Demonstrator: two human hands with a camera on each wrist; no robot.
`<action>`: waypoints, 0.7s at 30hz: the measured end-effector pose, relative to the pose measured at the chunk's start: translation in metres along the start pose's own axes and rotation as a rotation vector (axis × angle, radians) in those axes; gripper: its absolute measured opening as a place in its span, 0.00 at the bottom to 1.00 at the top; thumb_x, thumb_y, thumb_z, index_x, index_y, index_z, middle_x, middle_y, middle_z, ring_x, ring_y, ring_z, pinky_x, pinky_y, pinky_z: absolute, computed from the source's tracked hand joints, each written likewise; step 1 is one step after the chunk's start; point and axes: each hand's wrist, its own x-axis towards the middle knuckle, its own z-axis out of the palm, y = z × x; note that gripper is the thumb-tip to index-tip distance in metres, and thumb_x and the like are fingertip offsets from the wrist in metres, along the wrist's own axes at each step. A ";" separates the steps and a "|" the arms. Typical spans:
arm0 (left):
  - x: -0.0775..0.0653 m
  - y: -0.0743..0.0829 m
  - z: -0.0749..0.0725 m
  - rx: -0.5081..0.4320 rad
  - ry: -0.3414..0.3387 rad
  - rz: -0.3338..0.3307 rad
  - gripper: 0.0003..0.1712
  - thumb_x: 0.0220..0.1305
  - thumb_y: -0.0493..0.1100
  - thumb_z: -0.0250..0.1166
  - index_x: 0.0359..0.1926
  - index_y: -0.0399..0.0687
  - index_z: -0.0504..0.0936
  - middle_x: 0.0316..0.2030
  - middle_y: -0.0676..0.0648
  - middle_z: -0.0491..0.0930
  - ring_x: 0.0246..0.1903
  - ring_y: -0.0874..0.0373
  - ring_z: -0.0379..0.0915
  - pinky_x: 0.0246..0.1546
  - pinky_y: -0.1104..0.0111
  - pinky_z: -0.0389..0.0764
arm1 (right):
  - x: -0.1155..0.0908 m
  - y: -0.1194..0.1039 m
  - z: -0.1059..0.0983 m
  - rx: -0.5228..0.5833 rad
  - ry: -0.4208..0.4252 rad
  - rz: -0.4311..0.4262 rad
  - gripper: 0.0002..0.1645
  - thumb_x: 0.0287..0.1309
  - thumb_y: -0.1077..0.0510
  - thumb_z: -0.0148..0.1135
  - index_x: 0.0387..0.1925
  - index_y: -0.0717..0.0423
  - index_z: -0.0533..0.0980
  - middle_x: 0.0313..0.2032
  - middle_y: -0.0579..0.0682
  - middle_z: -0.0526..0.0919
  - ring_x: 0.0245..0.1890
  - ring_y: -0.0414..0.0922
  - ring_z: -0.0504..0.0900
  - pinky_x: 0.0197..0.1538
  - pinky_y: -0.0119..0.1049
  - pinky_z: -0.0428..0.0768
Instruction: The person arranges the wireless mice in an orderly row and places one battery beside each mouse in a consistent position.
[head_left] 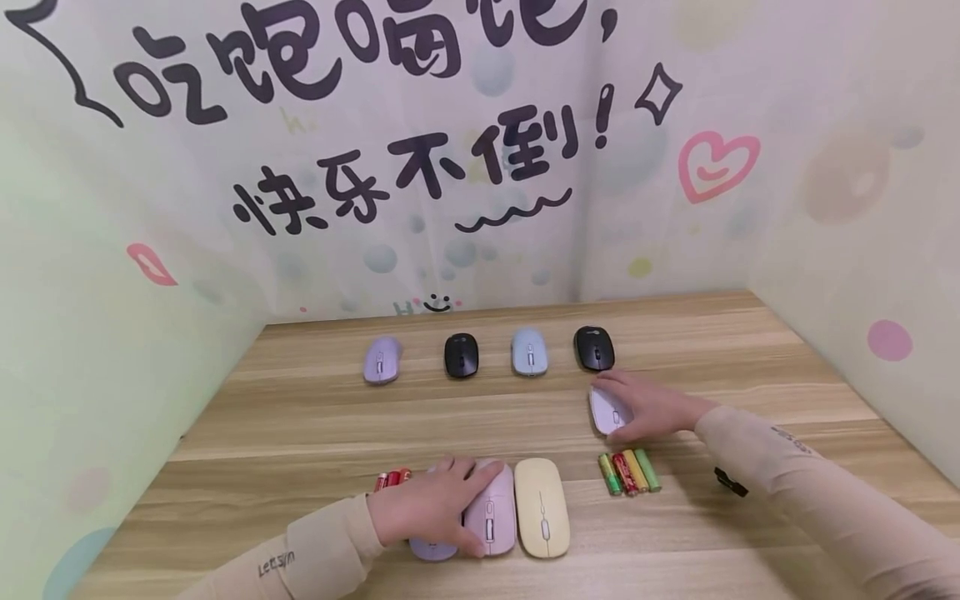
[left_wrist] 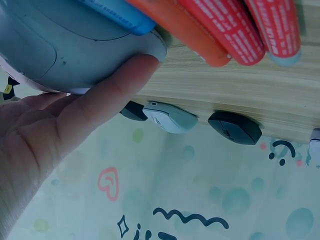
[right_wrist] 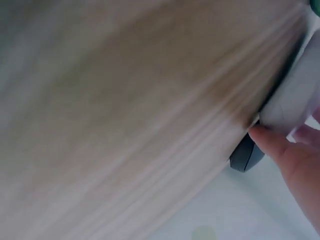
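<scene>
Near the front of the table my left hand (head_left: 431,504) grips a pinkish-lilac computer mouse (head_left: 501,512), with the thumb at its near end and fingers over its far end. A purple mouse (head_left: 433,550) sits partly hidden under that hand. Beside the pinkish-lilac mouse lies a pale yellow mouse (head_left: 542,508). Further back, my right hand (head_left: 648,407) holds a pale lavender mouse (head_left: 606,412) from its right side, fingers at the far end and thumb at the near end. In the right wrist view, fingers (right_wrist: 282,152) press against this mouse (right_wrist: 292,100).
Along the back stand a purple mouse (head_left: 382,361), a black mouse (head_left: 461,356), a light blue mouse (head_left: 530,352) and another black mouse (head_left: 595,347). Several batteries (head_left: 630,472) lie in front of my right hand; more batteries (left_wrist: 225,30) lie by my left. A printed curtain (head_left: 420,250) borders the wooden table (head_left: 300,425).
</scene>
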 end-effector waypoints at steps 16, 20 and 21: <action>0.000 0.000 0.001 0.006 -0.011 -0.005 0.52 0.44 0.63 0.69 0.69 0.59 0.54 0.60 0.42 0.63 0.57 0.45 0.60 0.44 0.56 0.75 | -0.008 0.000 -0.005 0.074 -0.086 -0.009 0.48 0.45 0.45 0.66 0.63 0.66 0.60 0.64 0.67 0.55 0.62 0.64 0.57 0.59 0.59 0.61; -0.001 0.000 0.001 0.005 -0.006 -0.005 0.52 0.44 0.63 0.69 0.69 0.59 0.54 0.60 0.43 0.63 0.57 0.45 0.60 0.44 0.56 0.75 | -0.009 -0.001 -0.006 0.081 -0.095 -0.014 0.48 0.46 0.44 0.66 0.63 0.66 0.60 0.65 0.66 0.55 0.63 0.65 0.57 0.59 0.59 0.60; -0.001 0.000 0.001 0.006 -0.004 -0.005 0.52 0.44 0.63 0.69 0.69 0.59 0.54 0.60 0.42 0.63 0.57 0.45 0.60 0.44 0.56 0.75 | -0.009 -0.001 -0.006 0.080 -0.095 -0.015 0.48 0.47 0.44 0.66 0.63 0.66 0.60 0.65 0.66 0.55 0.63 0.65 0.57 0.59 0.59 0.60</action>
